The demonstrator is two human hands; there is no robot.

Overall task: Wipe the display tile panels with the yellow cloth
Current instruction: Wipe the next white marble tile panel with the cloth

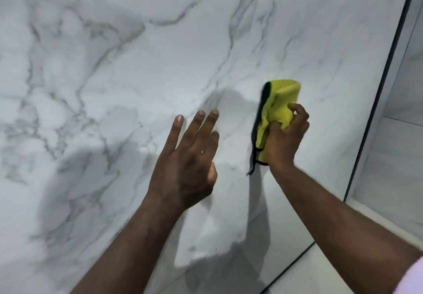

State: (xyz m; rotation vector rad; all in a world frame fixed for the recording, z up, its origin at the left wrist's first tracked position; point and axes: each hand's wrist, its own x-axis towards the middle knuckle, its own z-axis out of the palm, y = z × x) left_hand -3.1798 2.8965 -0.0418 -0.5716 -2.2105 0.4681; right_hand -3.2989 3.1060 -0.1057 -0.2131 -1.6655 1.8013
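A large white marble-look tile panel [142,83] with grey veins fills most of the view. My right hand [285,138] grips a bunched yellow cloth [278,108] with a dark edge and holds it against the panel, right of centre. My left hand [190,163] is raised in front of the panel just left of the cloth, fingers straight and spread, holding nothing. Whether its fingertips touch the tile is unclear.
A dark thin frame edge [384,83] runs down the panel's right side. Beyond it stands another pale tile panel [402,147]. A dark joint line [290,266] crosses the lower right, with more pale tile below it.
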